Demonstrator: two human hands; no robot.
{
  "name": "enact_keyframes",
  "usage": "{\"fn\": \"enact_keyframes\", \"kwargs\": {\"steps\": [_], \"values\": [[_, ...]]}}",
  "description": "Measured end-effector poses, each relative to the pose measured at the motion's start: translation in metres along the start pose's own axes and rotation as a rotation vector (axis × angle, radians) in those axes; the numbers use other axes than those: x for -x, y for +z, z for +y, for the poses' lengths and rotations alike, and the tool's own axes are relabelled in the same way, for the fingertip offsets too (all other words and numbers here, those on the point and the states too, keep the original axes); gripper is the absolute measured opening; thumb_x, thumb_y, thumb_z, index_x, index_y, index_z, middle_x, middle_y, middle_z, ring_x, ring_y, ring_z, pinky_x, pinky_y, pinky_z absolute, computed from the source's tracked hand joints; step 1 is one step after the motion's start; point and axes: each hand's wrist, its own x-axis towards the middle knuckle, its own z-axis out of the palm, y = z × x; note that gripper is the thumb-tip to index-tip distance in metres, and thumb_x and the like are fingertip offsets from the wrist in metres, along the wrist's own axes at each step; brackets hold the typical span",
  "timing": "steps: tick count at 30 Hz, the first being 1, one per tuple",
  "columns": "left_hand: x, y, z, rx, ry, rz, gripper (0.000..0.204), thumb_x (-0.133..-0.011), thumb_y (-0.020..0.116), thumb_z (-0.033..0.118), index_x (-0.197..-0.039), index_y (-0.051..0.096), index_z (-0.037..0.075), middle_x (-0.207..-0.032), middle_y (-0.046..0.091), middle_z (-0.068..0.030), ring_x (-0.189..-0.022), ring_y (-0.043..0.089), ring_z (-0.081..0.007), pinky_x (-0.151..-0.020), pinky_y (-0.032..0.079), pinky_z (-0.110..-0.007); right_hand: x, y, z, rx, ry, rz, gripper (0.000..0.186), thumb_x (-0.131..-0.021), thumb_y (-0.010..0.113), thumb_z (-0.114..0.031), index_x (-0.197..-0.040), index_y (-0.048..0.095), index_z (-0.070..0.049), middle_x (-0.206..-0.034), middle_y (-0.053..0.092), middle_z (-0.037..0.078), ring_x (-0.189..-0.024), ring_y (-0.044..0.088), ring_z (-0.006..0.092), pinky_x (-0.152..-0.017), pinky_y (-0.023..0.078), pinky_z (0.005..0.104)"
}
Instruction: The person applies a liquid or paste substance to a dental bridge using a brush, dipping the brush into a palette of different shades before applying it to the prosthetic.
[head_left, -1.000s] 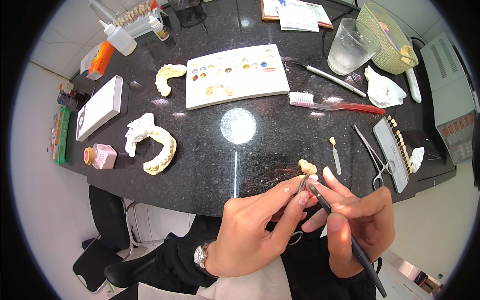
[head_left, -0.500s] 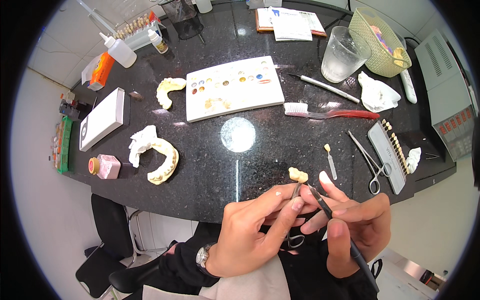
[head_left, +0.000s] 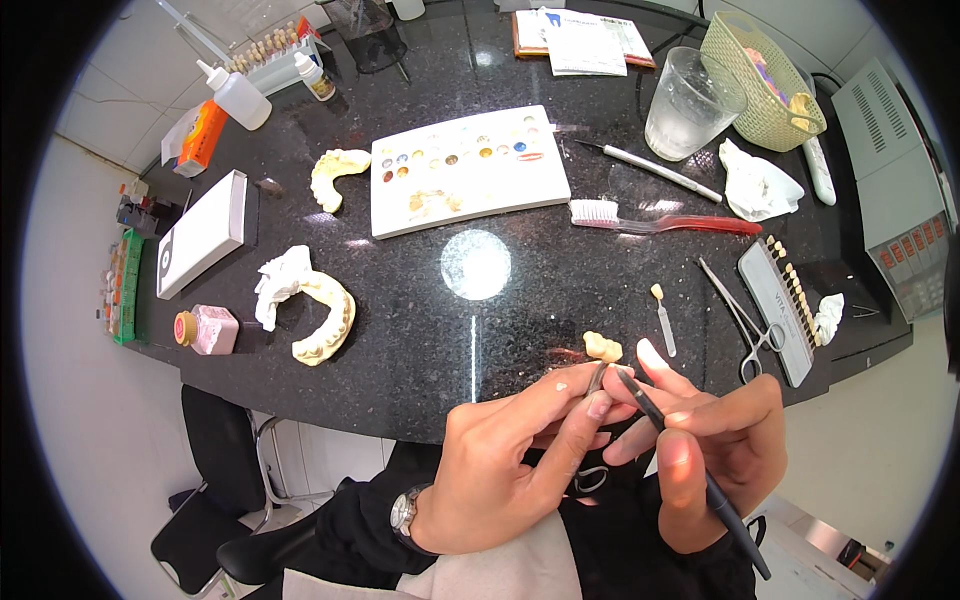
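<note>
My left hand (head_left: 510, 460) is closed round metal forceps (head_left: 598, 378), whose finger loop hangs below. A small beige dental crown piece (head_left: 602, 347) sits at the forceps' upper end, just above my fingertips. My right hand (head_left: 730, 450) grips a dark slim brush-like tool (head_left: 730, 525), its tip at the left fingertips just below the crown piece. In front lie a small shade tab (head_left: 665, 320), another pair of scissor-handled forceps (head_left: 735, 300) and a grey shade guide (head_left: 780, 325).
A white palette (head_left: 470, 185), two plaster dental models (head_left: 330, 335) (head_left: 325, 180), a red toothbrush (head_left: 700, 222), a glass (head_left: 688, 110), a basket (head_left: 760, 110), a white box (head_left: 200, 235), a pink-filled jar (head_left: 210, 330) and bottles (head_left: 240, 100) stand on the dark worktop (head_left: 420, 290). A chair (head_left: 200, 480) is at lower left.
The view has shifted slightly. The crown piece and the brush tip have moved a little within my hands' close grouping; both hands keep their holds.
</note>
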Motion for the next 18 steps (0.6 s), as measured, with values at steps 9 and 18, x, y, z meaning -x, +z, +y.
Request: {"fn": "enact_keyframes", "kwargs": {"steps": [9, 18], "values": [[0.0002, 0.0023, -0.0010, 0.044, -0.008, 0.033, 0.021, -0.084, 0.055, 0.001, -0.104, 0.056, -0.005, -0.083, 0.066, -0.0130, -0.072, 0.065, -0.0138, -0.060, 0.052, -0.023, 0.0029, -0.0011, -0.0044, -0.003, 0.119, -0.002, 0.016, -0.074, 0.062, 0.004, -0.086, 0.052, 0.001, -0.077, 0.061, 0.013, -0.081, 0.065, 0.0291, -0.092, 0.039, 0.0531], [-0.0012, -0.0003, -0.0034, -0.029, 0.005, 0.016, 0.020, -0.083, 0.055, 0.000, -0.102, 0.056, -0.006, -0.081, 0.065, -0.0134, -0.072, 0.065, -0.0143, -0.058, 0.052, -0.023, -0.0004, 0.0025, -0.0051, 0.005, 0.158, 0.016, 0.013, -0.077, 0.060, 0.001, -0.085, 0.050, 0.001, -0.073, 0.062, 0.012, -0.087, 0.063, 0.0316, -0.093, 0.035, 0.0555]]}}
